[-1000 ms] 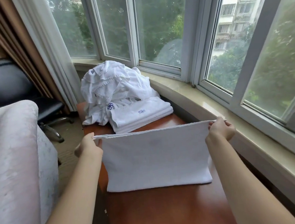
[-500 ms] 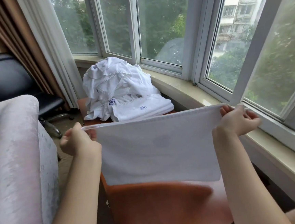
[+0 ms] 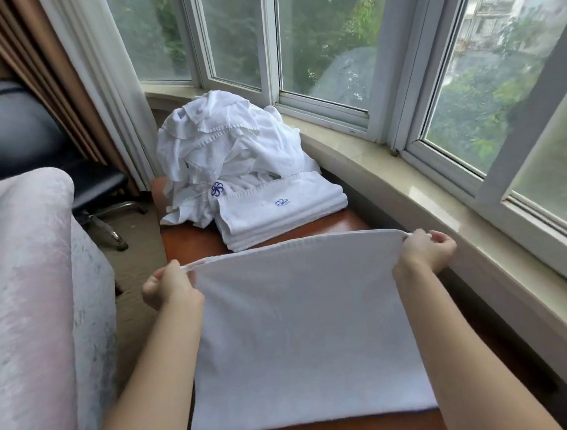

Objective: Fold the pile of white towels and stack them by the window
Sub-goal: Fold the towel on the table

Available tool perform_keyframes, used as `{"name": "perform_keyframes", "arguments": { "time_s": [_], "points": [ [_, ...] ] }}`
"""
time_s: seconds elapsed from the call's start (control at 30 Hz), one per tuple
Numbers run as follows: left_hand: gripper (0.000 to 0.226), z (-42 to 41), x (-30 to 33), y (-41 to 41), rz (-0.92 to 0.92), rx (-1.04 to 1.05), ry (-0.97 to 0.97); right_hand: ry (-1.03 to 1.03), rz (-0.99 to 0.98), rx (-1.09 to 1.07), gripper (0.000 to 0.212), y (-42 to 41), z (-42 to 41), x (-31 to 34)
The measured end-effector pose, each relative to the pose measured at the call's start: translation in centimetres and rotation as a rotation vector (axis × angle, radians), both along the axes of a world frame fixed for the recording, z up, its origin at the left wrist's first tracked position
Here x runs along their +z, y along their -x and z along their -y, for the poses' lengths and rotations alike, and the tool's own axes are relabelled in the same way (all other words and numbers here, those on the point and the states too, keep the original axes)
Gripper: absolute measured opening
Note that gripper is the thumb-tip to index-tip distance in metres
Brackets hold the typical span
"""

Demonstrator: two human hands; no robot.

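Note:
A white towel (image 3: 302, 329) is stretched between my hands above the brown table (image 3: 195, 246), its lower edge near the table's front. My left hand (image 3: 170, 288) pinches its far left corner and my right hand (image 3: 424, 252) pinches its far right corner. Beyond it lies a small stack of folded towels (image 3: 280, 211) with a blue emblem on top. Behind the stack rises a crumpled pile of white towels (image 3: 225, 151), close to the window.
A pale stone window sill (image 3: 446, 207) curves along the right under the window frames. A light grey armchair (image 3: 26, 306) stands at my left. A black office chair (image 3: 18, 135) and brown curtains (image 3: 40, 81) are at the far left.
My hands have come closer together and lowered, so the towel now hangs down nearer to me over the table's front. The view has tilted down.

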State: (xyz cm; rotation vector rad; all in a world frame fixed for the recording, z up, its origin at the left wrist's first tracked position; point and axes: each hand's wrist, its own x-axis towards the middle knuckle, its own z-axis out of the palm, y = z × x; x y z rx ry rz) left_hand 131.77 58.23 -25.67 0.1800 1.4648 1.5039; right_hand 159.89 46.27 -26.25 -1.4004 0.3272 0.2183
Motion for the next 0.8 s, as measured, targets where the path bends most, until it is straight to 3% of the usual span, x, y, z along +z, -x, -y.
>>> {"name": "perform_keyframes", "arguments": {
  "time_s": [0.23,0.3,0.43,0.63,0.8],
  "points": [
    [0.024,-2.0,-5.6,0.3,0.031,-0.106,-0.028,0.154,-0.044,0.085,0.017,-1.3,-0.8,-4.9],
    [0.013,-1.6,-7.4,0.9,0.037,-0.154,0.027,0.190,-0.076,0.084,0.024,-1.0,-0.5,-6.4],
    [0.035,-0.8,-10.1,2.0,0.037,-0.210,0.124,0.247,-0.125,0.108,0.031,0.0,-0.2,-9.0],
    [0.043,-0.2,-13.6,4.6,0.131,-0.378,0.478,0.364,-0.219,0.158,0.038,1.7,1.4,-11.2],
    [0.039,0.1,-15.1,5.4,0.035,-0.422,0.567,0.426,-0.366,0.291,0.037,2.1,2.7,-12.4]
  ]
}}
